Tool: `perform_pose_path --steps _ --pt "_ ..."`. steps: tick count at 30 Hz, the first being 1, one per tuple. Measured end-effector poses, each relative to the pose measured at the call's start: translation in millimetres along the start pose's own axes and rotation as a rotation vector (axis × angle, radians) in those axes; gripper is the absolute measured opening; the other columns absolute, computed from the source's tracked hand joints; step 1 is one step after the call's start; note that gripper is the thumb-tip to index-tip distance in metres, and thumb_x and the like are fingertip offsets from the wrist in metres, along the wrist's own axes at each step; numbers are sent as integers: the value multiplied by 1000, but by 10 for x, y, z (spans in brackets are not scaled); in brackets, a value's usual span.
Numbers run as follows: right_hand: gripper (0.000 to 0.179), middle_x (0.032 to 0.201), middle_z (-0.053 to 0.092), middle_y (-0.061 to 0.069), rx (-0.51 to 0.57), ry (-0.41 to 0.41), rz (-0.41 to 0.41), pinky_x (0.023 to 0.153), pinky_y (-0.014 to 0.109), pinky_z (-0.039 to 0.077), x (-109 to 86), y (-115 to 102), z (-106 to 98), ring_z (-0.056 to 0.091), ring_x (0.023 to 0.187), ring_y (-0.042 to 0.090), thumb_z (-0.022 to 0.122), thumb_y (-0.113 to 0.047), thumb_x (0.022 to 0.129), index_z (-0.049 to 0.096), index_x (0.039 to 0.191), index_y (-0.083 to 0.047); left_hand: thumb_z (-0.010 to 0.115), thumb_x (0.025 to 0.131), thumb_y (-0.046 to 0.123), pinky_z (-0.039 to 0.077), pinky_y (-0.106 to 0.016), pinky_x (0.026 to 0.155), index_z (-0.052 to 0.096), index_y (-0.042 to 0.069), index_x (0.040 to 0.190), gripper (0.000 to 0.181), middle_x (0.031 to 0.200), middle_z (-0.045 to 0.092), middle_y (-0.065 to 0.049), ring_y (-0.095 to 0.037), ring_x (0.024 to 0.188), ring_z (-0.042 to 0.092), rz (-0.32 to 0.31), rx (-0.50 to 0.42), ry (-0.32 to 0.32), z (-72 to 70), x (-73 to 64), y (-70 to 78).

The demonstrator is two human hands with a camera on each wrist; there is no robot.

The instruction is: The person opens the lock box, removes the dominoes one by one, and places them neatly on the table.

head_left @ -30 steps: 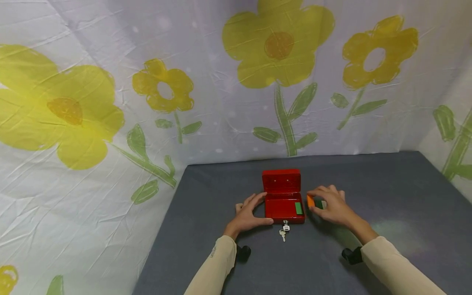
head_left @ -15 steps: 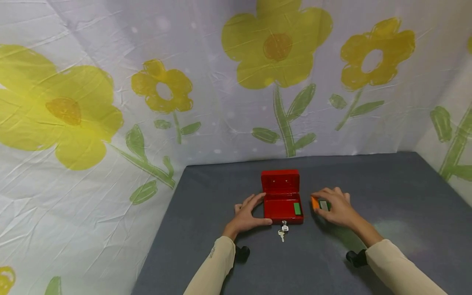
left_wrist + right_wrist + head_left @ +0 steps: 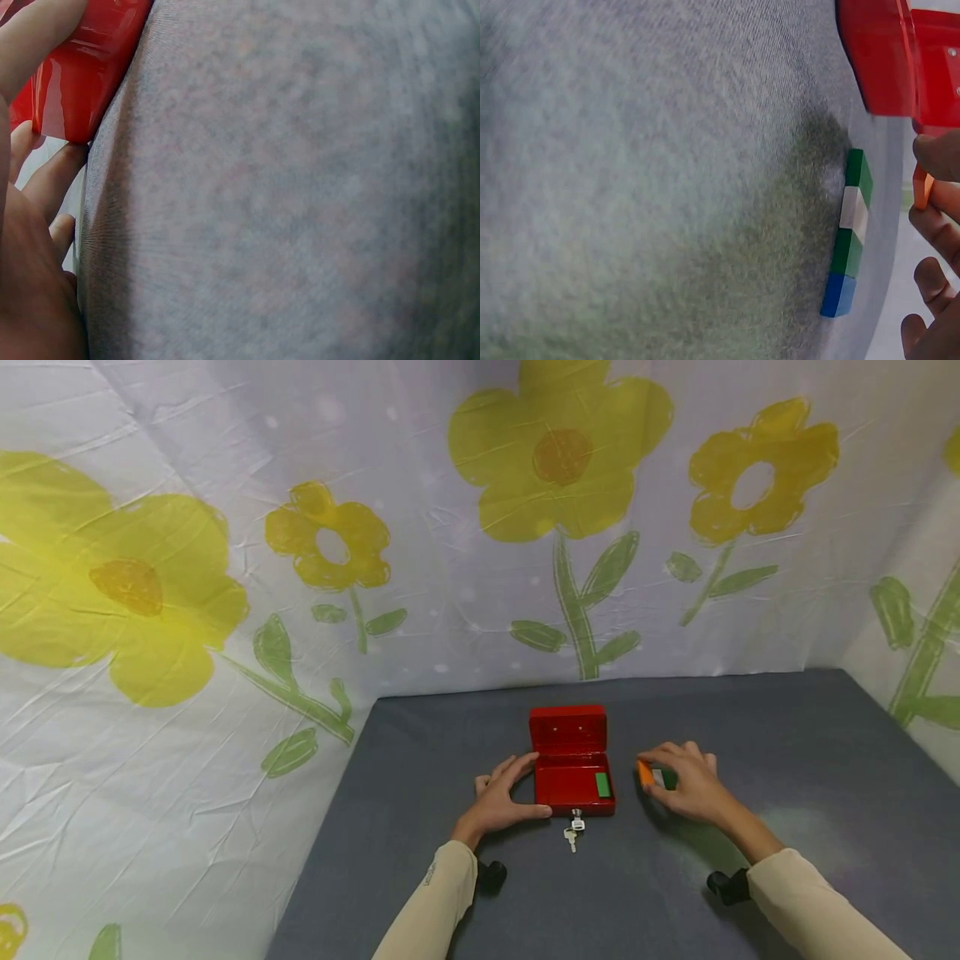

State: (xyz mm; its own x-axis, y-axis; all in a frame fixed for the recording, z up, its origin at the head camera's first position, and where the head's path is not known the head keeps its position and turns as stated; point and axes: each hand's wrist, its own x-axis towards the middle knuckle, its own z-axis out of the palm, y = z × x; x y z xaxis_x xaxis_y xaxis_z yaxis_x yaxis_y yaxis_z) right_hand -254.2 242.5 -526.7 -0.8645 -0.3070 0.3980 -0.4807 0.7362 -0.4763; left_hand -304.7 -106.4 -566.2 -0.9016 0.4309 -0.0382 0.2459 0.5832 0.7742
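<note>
A small red cash box [image 3: 572, 781] stands with its lid raised, and a green block [image 3: 603, 785] lies inside at the right. My left hand [image 3: 504, 799] holds the box's left end, thumb at the front corner and fingers toward the back. Keys [image 3: 572, 837] hang from the lock at the front. To the right of the box, my right hand [image 3: 688, 785] pinches an orange block [image 3: 922, 187] between thumb and fingertips, held above the table. Beneath that hand, a row of green, white [image 3: 853, 214], green and blue [image 3: 838, 294] blocks lies on the table.
A dark grey cloth covers the table [image 3: 615, 893]. Behind it hangs a pale curtain [image 3: 450, 610] printed with yellow flowers. The table's back edge runs along the foot of the curtain.
My right hand has shifted slightly to the right with the orange block, away from the box. The left hand stays at the box.
</note>
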Motion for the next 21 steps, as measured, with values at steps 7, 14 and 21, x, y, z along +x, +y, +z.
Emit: perform_pose_path --steps 7,14,21 --pt "42 116 69 10 4 -3 18 73 39 13 -31 20 -28 43 89 24 81 -10 84 70 125 -5 83 76 55 15 -48 98 33 49 154 93 159 45 13 -17 156 16 11 2 -2 7 2 6" --pt "44 121 67 12 2 -31 67 73 40 12 -64 31 -90 42 93 23 80 -11 85 69 127 -6 84 76 56 15 -47 96 33 51 153 92 158 45 14 -16 156 15 3 4 -4 8 -1 5" --pt "43 118 67 11 -27 4 54 73 40 12 -125 127 -103 40 91 20 80 -10 84 70 126 -5 83 76 57 15 -48 98 33 51 153 93 159 44 14 -16 156 14 0 2 -6 -1 1 11"
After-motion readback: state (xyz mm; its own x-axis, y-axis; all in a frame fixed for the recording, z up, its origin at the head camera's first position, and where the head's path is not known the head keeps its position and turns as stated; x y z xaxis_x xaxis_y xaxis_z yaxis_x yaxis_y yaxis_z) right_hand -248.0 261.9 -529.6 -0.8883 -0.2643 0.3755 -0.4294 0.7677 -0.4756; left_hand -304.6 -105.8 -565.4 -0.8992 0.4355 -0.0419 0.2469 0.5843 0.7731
